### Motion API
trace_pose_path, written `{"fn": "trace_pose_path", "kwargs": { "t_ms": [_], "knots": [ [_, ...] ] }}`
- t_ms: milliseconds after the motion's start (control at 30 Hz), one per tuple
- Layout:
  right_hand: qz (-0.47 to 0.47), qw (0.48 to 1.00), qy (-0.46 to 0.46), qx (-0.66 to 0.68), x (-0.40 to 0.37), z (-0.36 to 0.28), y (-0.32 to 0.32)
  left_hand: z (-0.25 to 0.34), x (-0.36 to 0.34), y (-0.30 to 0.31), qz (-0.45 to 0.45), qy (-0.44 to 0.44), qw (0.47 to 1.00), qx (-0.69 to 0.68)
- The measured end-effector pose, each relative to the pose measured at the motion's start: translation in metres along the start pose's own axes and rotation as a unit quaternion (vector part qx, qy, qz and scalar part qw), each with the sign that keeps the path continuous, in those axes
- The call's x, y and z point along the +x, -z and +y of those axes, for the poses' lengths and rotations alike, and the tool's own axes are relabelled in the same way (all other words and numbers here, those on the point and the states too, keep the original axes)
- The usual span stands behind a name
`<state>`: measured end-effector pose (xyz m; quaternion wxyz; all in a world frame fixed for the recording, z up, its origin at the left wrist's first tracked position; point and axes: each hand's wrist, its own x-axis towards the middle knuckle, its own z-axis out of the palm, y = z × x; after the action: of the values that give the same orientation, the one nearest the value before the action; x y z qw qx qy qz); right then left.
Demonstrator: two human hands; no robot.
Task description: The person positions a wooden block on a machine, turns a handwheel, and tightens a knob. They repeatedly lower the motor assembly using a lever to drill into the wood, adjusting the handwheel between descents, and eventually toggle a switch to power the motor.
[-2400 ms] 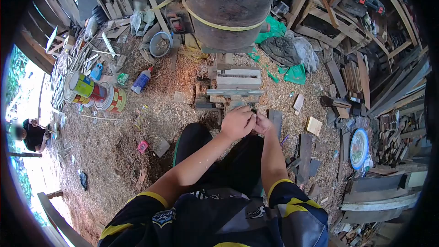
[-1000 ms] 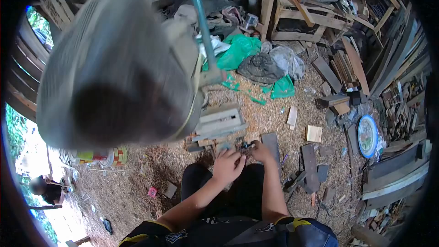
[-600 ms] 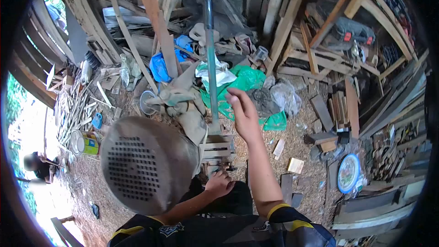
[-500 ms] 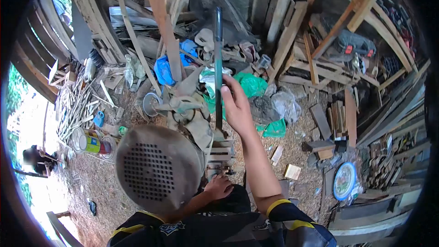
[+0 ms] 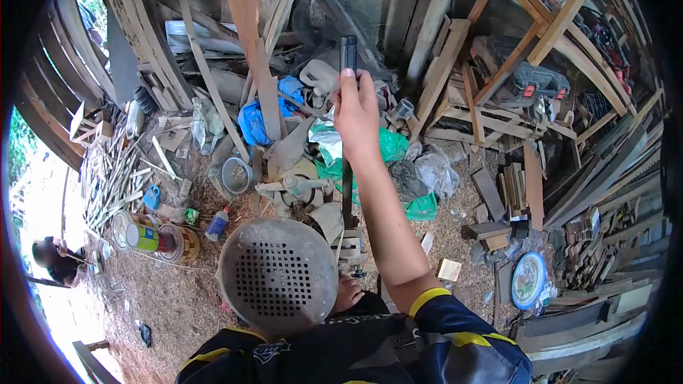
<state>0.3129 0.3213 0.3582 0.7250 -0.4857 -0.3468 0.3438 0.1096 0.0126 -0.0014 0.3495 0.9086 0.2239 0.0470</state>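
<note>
My right hand (image 5: 356,110) is wrapped around the upper part of a long dark metal bar (image 5: 347,195), with one finger laid along its face near the top end. The bar's lower end meets a grey metal clamp-like fixture (image 5: 348,245) in front of my body. My left hand (image 5: 347,294) shows only in part just below that fixture; its fingers and whatever they touch are not clear. Close to me on the left, a round, dusty brown piece with a grid of square holes (image 5: 274,281) hides my left forearm.
Beyond the bar lie green plastic bags (image 5: 391,144), a blue bag (image 5: 254,124) and a grey bucket (image 5: 236,175). Paint cans (image 5: 146,236) and a bottle (image 5: 218,225) stand left. Stacked wood (image 5: 523,188), a round blue-rimmed tray (image 5: 529,281) and a wooden frame (image 5: 509,64) are right.
My right hand has moved farther up the bar, toward its top end, and closed around it. The view has shifted, and the perforated piece now covers more of my left arm.
</note>
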Motion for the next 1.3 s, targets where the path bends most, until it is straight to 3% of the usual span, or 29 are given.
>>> {"fn": "trace_pose_path", "kwargs": {
  "t_ms": [100, 167, 233, 300, 367, 433, 533, 633, 700, 733, 800, 900, 967, 1033, 1100, 1133, 1200, 1300],
  "knots": [
    [-0.029, 0.998, -0.038, 0.039, -0.007, -0.036, 0.004, -0.002, 0.000, -0.001, -0.004, 0.004, 1.000, 0.008],
    [-0.101, 0.993, -0.066, 0.019, 0.013, -0.040, 0.008, 0.001, -0.003, -0.006, -0.006, 0.009, 1.000, -0.010],
    [-0.122, 0.974, -0.166, 0.093, 0.022, -0.058, 0.002, 0.002, -0.004, -0.005, 0.030, 0.002, 0.999, 0.019],
    [-0.092, 0.977, -0.184, 0.060, 0.018, -0.068, -0.003, 0.005, -0.003, -0.002, 0.053, -0.001, 0.998, 0.017],
    [-0.083, 0.982, -0.161, 0.061, 0.011, -0.068, -0.004, 0.010, -0.002, 0.004, 0.010, 0.016, 1.000, 0.016],
    [-0.074, 0.984, -0.148, 0.068, 0.007, -0.069, -0.008, 0.013, -0.002, 0.003, 0.031, 0.025, 0.999, 0.017],
    [-0.036, 0.986, -0.158, 0.044, 0.005, -0.071, -0.012, 0.010, -0.001, 0.003, -0.035, 0.026, 0.999, 0.018],
    [-0.013, 0.994, -0.108, 0.016, -0.002, -0.070, -0.016, 0.004, -0.004, -0.009, -0.004, 0.010, 1.000, 0.025],
    [0.021, 0.999, -0.006, -0.035, -0.019, -0.070, -0.017, 0.001, -0.001, -0.009, -0.034, 0.005, 0.998, 0.047],
    [0.021, 0.999, -0.005, -0.038, -0.031, -0.073, -0.014, 0.002, 0.001, -0.006, -0.062, -0.023, 0.992, 0.105],
    [-0.030, 0.998, 0.049, 0.004, -0.063, -0.080, -0.004, 0.005, -0.001, -0.012, -0.054, -0.007, 0.994, 0.096],
    [-0.075, 0.996, 0.022, 0.043, -0.070, -0.085, 0.000, -0.001, 0.001, -0.014, -0.038, 0.025, 0.997, 0.062],
    [-0.138, 0.989, -0.002, 0.058, -0.060, -0.089, 0.009, -0.005, -0.006, -0.025, 0.040, -0.014, 0.991, 0.125],
    [-0.271, 0.951, -0.020, 0.146, -0.037, -0.088, 0.026, -0.008, -0.009, -0.035, 0.031, 0.032, 0.994, 0.095],
    [-0.129, 0.980, -0.082, 0.125, -0.058, -0.103, 0.009, -0.011, -0.008, -0.034, 0.013, 0.025, 0.998, 0.054],
    [-0.128, 0.979, -0.093, 0.126, -0.066, -0.105, 0.002, -0.009, -0.011, -0.035, 0.008, 0.033, 0.998, 0.048],
    [0.006, 1.000, 0.005, 0.009, -0.074, -0.108, -0.012, -0.007, -0.008, -0.032, 0.024, 0.030, 0.997, 0.064],
    [0.058, 0.998, 0.005, 0.004, -0.088, -0.118, -0.020, -0.009, -0.007, -0.041, 0.000, 0.096, 0.995, 0.033]
  ]
}}
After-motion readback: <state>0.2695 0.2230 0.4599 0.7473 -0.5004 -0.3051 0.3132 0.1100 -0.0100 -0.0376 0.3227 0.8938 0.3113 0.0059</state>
